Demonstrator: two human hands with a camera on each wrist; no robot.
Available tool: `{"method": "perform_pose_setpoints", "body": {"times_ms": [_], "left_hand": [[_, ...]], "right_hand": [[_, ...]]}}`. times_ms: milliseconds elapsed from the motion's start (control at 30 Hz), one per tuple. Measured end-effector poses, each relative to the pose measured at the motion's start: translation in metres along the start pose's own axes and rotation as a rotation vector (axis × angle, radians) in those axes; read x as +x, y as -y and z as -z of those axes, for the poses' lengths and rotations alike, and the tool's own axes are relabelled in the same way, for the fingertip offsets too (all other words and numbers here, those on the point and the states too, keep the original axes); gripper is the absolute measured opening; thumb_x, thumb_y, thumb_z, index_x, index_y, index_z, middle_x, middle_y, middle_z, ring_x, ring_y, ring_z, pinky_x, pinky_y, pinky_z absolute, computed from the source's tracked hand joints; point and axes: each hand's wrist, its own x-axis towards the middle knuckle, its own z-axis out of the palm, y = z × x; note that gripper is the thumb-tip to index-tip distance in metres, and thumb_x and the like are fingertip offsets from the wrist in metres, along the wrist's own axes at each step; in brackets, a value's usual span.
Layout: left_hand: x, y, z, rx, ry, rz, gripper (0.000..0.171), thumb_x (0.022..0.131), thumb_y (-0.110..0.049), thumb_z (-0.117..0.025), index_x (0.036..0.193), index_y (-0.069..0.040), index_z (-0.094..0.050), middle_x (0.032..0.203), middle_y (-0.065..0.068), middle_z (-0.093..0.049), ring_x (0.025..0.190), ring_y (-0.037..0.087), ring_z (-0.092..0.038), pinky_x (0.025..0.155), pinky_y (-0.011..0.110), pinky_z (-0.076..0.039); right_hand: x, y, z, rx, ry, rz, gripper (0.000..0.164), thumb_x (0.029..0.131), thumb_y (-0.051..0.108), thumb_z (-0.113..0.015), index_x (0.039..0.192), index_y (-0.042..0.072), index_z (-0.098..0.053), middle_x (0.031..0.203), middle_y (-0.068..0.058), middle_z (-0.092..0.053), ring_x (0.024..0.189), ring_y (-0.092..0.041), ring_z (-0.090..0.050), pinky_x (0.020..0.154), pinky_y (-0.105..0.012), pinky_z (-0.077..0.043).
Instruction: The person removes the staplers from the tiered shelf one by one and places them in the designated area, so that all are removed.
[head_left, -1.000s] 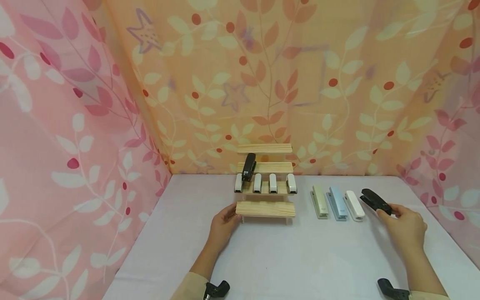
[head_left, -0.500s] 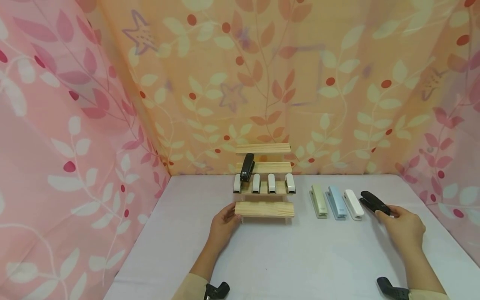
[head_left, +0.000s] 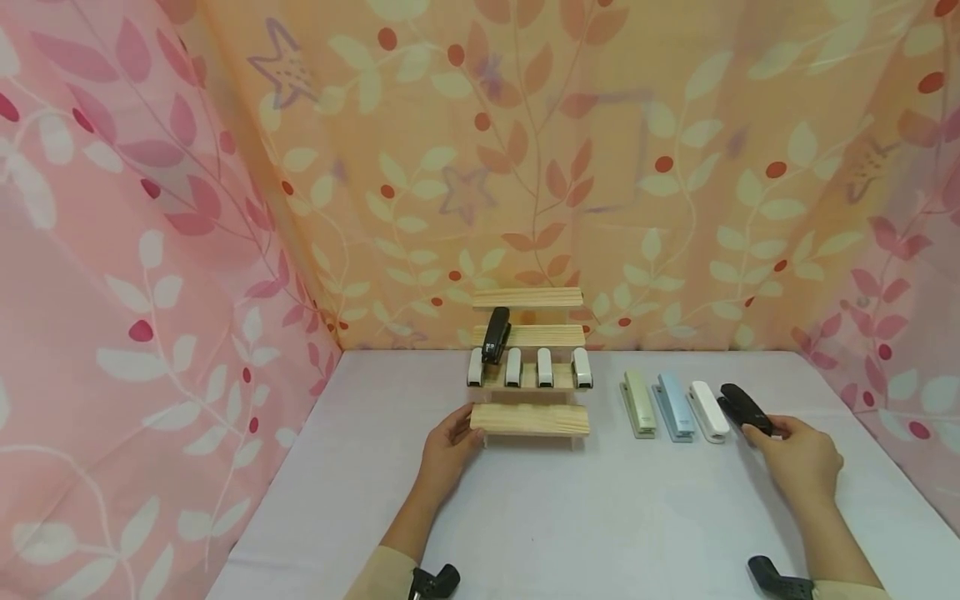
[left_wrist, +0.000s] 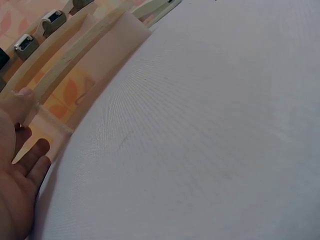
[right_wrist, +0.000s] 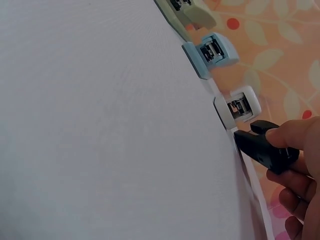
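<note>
In the head view my right hand (head_left: 802, 458) pinches the near end of a black stapler (head_left: 745, 407), thumb on one side and fingers on the other. The right wrist view shows this black stapler (right_wrist: 267, 147) close beside a white stapler (right_wrist: 237, 107). My left hand (head_left: 445, 450) grips the left end of the lowest board of a tiered wooden rack (head_left: 529, 419), its thumb at the board's front edge. Several white-topped staplers (head_left: 513, 367) stand in a row on the tier above. A second black stapler (head_left: 496, 335) leans up at that row's left.
On the white table (head_left: 600, 517), right of the rack, a green stapler (head_left: 639, 404), a blue stapler (head_left: 676, 407) and a white stapler (head_left: 708, 412) lie side by side. A patterned curtain (head_left: 525, 167) hangs behind the table and along its sides.
My right hand has shifted slightly left with the black stapler, bringing it nearer the white one. My left hand keeps its place on the rack.
</note>
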Motion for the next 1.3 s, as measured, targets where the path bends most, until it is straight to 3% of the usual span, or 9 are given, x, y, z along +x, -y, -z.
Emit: {"method": "perform_pose_setpoints", "body": {"times_ms": [167,433,800,1033,1300], "left_hand": [[-0.001,-0.001,0.001,0.013,-0.012,0.019,0.06,0.092,-0.02,-0.079,0.146,-0.009,-0.056,0.135,0.015,-0.065,0.123,0.03,-0.064,0.098,0.024,-0.056],[0.003,-0.004,0.0,0.026,-0.007,0.041,0.061,0.092,-0.024,-0.079,0.147,-0.011,-0.056,0.138,0.016,-0.063,0.124,0.03,-0.064,0.099,0.025,-0.056],[0.005,-0.008,-0.001,0.016,0.006,0.056,0.066,0.09,-0.018,-0.081,0.148,-0.004,-0.051,0.144,0.018,-0.059,0.127,0.033,-0.062,0.098,0.026,-0.057],[0.003,-0.009,-0.005,-0.046,0.003,0.056,0.069,0.09,-0.012,-0.08,0.15,0.0,-0.047,0.144,0.021,-0.058,0.13,0.035,-0.059,0.098,0.025,-0.056],[0.004,-0.009,-0.005,-0.016,0.007,0.074,0.072,0.09,-0.019,-0.081,0.151,-0.005,-0.047,0.147,0.017,-0.057,0.13,0.032,-0.06,0.099,0.026,-0.056]], "right_hand": [[0.0,-0.003,0.0,-0.05,0.051,0.005,0.057,0.089,0.04,-0.078,0.117,-0.009,-0.067,0.116,-0.036,-0.066,0.098,-0.053,-0.052,0.078,-0.06,-0.03],[0.001,-0.007,-0.001,-0.099,0.085,0.054,0.058,0.087,0.04,-0.081,0.113,-0.009,-0.066,0.096,-0.029,-0.071,0.092,-0.052,-0.054,0.076,-0.062,-0.029],[0.002,-0.009,-0.001,-0.114,0.146,0.048,0.065,0.087,0.046,-0.078,0.116,-0.01,-0.063,0.1,-0.031,-0.068,0.092,-0.051,-0.051,0.075,-0.062,-0.029],[0.003,-0.006,0.005,-0.103,0.159,0.004,0.081,0.097,0.066,-0.055,0.127,-0.009,-0.06,0.113,-0.032,-0.068,0.1,-0.058,-0.05,0.079,-0.064,-0.03],[0.002,-0.002,0.01,-0.06,0.088,-0.007,0.072,0.104,0.058,-0.045,0.127,-0.008,-0.063,0.126,-0.036,-0.062,0.106,-0.061,-0.049,0.081,-0.065,-0.031]]}}
